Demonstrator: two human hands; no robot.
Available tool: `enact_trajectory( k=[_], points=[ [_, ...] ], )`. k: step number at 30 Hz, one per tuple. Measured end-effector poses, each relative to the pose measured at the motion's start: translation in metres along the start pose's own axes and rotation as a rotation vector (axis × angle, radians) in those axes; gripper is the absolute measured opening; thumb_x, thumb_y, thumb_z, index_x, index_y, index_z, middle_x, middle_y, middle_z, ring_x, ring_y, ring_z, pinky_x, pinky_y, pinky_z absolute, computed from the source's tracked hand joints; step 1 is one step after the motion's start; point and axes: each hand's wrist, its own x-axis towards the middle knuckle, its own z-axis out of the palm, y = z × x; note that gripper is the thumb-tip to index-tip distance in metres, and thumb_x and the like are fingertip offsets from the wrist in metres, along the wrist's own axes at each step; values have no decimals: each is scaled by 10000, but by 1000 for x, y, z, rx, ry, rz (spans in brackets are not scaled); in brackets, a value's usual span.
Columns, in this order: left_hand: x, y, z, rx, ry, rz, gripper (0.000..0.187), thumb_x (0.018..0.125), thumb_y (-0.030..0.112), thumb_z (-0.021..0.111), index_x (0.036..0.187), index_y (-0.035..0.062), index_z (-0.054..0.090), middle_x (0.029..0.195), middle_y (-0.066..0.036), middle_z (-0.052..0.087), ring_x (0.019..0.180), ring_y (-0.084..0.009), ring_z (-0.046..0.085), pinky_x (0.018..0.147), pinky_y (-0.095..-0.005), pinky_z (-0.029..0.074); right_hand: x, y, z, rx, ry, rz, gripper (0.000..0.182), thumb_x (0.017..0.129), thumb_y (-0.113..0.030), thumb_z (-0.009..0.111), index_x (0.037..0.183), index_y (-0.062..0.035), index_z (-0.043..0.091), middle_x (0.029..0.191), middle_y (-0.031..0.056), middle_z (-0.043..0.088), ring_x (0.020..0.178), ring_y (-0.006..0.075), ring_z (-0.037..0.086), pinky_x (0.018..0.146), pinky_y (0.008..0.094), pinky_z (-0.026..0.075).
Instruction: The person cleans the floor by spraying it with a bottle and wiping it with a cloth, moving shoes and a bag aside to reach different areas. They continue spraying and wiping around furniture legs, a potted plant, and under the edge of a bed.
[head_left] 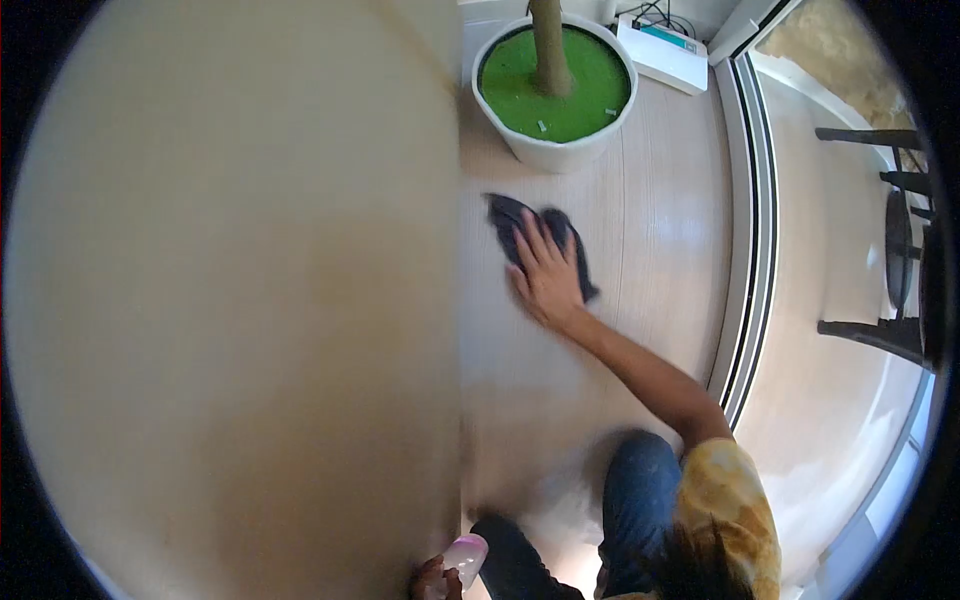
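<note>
My right hand (547,268) lies flat with fingers spread on a dark cloth (503,213), pressing it to the light wood-look floor. Parts of the cloth stick out past the fingertips and on both sides of the hand. Low in the view, beside the large beige surface, my left hand (432,580) is wrapped around a translucent bottle with a pink end (465,558). The lower part of this hand is cut off by the view's edge.
A white pot (560,155) with a tree trunk and green turf stands ahead of the cloth. Behind it is a white box (665,60) with cables. A sliding-door track (748,240) runs along the right, dark chair legs (865,340) beyond it. A beige surface (240,250) fills the left.
</note>
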Motion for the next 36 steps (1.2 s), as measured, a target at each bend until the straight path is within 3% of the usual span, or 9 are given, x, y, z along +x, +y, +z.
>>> enact_trajectory(
  k=[5, 10, 12, 13, 17, 24, 27, 31, 36],
  points=[
    [-1, 0, -2, 13, -10, 2, 297, 796, 218, 726, 1039, 56, 668, 1058, -91, 658, 1002, -249, 586, 908, -387, 425, 159, -31, 45, -276, -52, -6, 512, 887, -283, 439, 1352, -69, 433, 1452, 133, 338, 1338, 298, 310, 1094, 567, 125],
    [-1, 5, -7, 36, -12, 18, 296, 796, 216, 726, 1038, 55, 673, 1060, -91, 661, 1002, -248, 587, 911, -386, 424, -6, -67, 47, -31, -309, -517, 359, 871, -224, 492, 1175, -70, 605, 1265, 114, 547, 1225, 256, 460, 1105, 536, 183],
    [1, 3, -3, 15, -10, 12, 298, 794, 209, 727, 1038, 50, 667, 1060, -95, 658, 992, -246, 588, 899, -384, 432, -71, -12, 15, 633, -188, 32, 339, 814, -142, 544, 1143, -101, 616, 1234, 98, 565, 1179, 229, 498, 1069, 514, 262],
    [-1, 4, -2, 11, -17, 10, 299, 793, 205, 727, 1038, 48, 664, 1060, -98, 657, 986, -245, 588, 893, -382, 436, -76, 19, -8, 48, -151, 83, 346, 806, -87, 529, 1141, -118, 612, 1216, 89, 578, 1143, 256, 513, 1004, 520, 320],
    [2, 6, 3, -14, -21, 1, 303, 788, 191, 729, 1038, 38, 651, 1061, -107, 650, 966, -242, 590, 867, -377, 451, 21, 151, -67, -108, 490, 201, 567, 730, -2, 606, 1264, -176, 532, 1225, 96, 545, 1216, 343, 401, 996, 525, 286],
    [6, 10, -1, -23, -17, -7, 312, 780, 166, 732, 1037, 21, 629, 1062, -123, 640, 931, -236, 592, 823, -369, 477, 150, 202, -95, -412, 123, 120, 423, 956, -312, 385, 1353, -172, 425, 1468, 70, 332, 1309, 333, 345, 1006, 616, 282],
    [5, 9, 0, -68, -6, -12, 317, 776, 156, 734, 1036, 14, 620, 1062, -130, 635, 916, -233, 593, 804, -365, 488, 62, 174, -80, -229, 295, 170, 452, 957, -308, 408, 1358, -100, 418, 1454, 96, 351, 1310, 344, 344, 1026, 609, 252],
    [-2, 2, -3, -142, 10, -23, 324, 772, 141, 736, 1036, 5, 607, 1062, -139, 629, 896, -229, 595, 779, -360, 503, -86, 95, -99, -381, -178, 405, 520, 928, -381, 453, 1386, -140, 412, 1493, 72, 294, 1366, 355, 261, 1068, 624, 138],
    [-28, -8, 3, -366, 60, -98, 333, 766, 124, 738, 1035, -7, 592, 1063, -151, 621, 871, -225, 596, 747, -354, 522, -16, 142, -89, -420, 381, 537, 567, 861, -364, 514, 1348, -82, 440, 1454, 114, 351, 1334, 357, 310, 1064, 592, 186]
  ],
)
